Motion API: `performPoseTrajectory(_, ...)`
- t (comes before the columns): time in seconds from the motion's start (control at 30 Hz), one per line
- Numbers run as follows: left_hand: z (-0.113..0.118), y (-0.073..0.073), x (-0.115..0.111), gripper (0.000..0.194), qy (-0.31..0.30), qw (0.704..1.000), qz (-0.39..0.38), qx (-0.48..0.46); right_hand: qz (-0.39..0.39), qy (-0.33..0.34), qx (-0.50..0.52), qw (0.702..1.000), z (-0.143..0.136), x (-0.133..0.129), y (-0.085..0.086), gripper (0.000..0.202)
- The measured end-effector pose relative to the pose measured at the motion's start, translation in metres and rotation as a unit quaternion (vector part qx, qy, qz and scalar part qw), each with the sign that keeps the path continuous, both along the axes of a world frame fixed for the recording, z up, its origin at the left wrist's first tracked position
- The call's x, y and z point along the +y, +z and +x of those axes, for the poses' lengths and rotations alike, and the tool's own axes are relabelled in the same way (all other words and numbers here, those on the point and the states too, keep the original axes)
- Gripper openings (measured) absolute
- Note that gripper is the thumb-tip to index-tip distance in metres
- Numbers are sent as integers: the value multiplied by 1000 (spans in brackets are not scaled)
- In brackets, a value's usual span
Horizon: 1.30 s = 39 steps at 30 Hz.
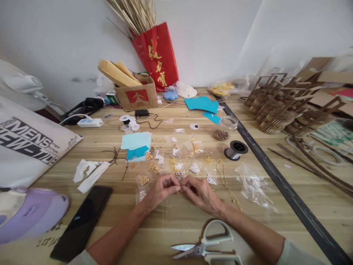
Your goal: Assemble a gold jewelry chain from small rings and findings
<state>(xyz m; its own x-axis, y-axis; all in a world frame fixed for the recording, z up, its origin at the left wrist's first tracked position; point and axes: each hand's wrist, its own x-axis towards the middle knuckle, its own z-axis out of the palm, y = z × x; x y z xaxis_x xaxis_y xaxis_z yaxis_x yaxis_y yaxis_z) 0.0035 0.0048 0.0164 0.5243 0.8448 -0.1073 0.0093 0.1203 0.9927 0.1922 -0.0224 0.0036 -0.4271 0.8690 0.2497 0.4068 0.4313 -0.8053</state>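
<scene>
My left hand (164,187) and my right hand (201,194) meet fingertip to fingertip at the near side of the bead piles. Both are closed in a pinch; whatever sits between the fingertips is too small to make out. A faint thin line, perhaps thread, shows below my left hand. Just beyond the fingers lie silvery beads (181,174) and small bags of gold beads (143,180). A gold chain (224,180) stretches along the table to the right of my right hand. Scissors (202,248) with pale handles rest nearest me, blades pointing left.
A black phone (81,222) and a lilac device (35,213) lie to the left. Right of the beads stand a wire spool (236,150), crumpled clear plastic (255,186) and a glass jar (229,123). Woven baskets (278,110) crowd the far right; a cardboard box (139,95) stands behind.
</scene>
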Motion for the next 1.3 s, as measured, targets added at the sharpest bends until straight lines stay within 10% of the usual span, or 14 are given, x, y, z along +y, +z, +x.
performPoseTrajectory(0.5,-1,-4,2,21,9,1000,-6,-16,-97,19,64,993,1,0,5,19)
performPoseTrajectory(1.3,-2,-7,1,21,10,1000,2,-13,80,8,-17,997,0,-3,-2,5)
